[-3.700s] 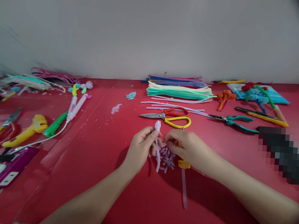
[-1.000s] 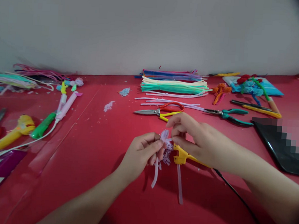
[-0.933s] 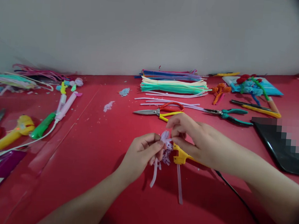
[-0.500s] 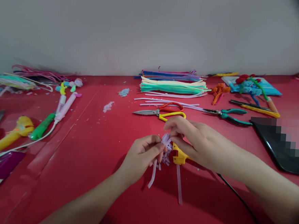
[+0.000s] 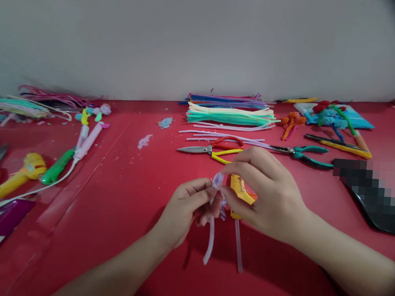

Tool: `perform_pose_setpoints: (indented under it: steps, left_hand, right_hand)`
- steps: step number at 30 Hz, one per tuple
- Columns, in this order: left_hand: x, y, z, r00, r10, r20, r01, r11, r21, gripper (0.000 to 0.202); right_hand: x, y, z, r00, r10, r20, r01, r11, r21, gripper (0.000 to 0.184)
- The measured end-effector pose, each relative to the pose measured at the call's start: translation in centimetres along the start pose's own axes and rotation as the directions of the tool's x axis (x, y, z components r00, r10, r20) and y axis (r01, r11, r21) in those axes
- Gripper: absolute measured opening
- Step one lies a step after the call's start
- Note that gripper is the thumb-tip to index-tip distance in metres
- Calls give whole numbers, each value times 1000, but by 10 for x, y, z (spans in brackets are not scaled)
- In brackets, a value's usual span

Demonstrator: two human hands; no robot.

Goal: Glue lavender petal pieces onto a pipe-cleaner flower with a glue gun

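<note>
**A soft purple bud held between two hands**

The small pale-purple fuzzy bud (image 5: pixel 217 181) is up in the air between the two hands, with its long, bendy pale-purple stem (image 5: pixel 210 243) hanging down toward 6 o'clock. The grip of the left hand (image 5: pixel 188 203) is pinching just under the bud, thumb against fingers. The right hand (image 5: pixel 272 194) has its finger and thumb tips apart, right at the bud's edge at 3 o'clock. I cannot tell if that grip is nipping a bit of fuzz.

The bud looks very light and soft, so a hard squeeze might squash it. Fuzz should not be very slippery. The stem looks bendy but able to keep a shape. The best spot to hold is the neck, where bud and stem meet.

From the bud, a pile of small purple cut bits (image 5: pixel 223 211) is at 5 o'clock, partly hidden by the fingers. Near 4 o'clock is a yellow plastic glue gun (image 5: pixel 237 191), with a cloudy glue stick (image 5: pixel 239 245) poking out. It could be hot, so take care. Scissors with red and yellow handles (image 5: pixel 197 149) lie near 11 o'clock, and teal-handled pliers (image 5: pixel 301 154) at 2 o'clock.

The desk (image 5: pixel 127 233) is red, smooth and a bit shiny, with crumbs of fluff. A plain grey wall (image 5: pixel 191 39) stands behind it at 12 o'clock.
</note>
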State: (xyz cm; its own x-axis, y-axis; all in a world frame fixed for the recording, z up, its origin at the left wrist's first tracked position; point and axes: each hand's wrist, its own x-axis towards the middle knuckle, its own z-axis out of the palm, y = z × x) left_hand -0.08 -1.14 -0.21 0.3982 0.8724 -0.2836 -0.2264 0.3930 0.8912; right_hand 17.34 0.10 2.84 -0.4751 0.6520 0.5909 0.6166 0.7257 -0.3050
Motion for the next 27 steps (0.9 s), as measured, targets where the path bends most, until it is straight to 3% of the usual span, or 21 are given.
perform_pose_setpoints:
  steps: [9, 21, 24, 27]
  left_hand:
    - [-1, 0, -1, 998, 61, 2, -61, 996, 61, 18]
    - [-1, -5, -2, 993, 118, 2, -118, 988, 101, 19]
    - [-2, -5, 0, 984, 179, -16, -176, 976, 132, 18]
    - [-4, -5, -1, 951, 308, -21, -290, 914, 284, 15]
  right_hand:
    - [-2, 0, 7, 1000, -12, 4, 12, 1000, -18, 9]
    - [-2, 0, 10, 995, -60, -79, 60, 998, -8, 6]
    - [-2, -2, 9, 991, -67, -112, 70, 997, 22, 9]
    - [-3, -3, 7, 979, -90, -185, 104, 992, 71, 17]
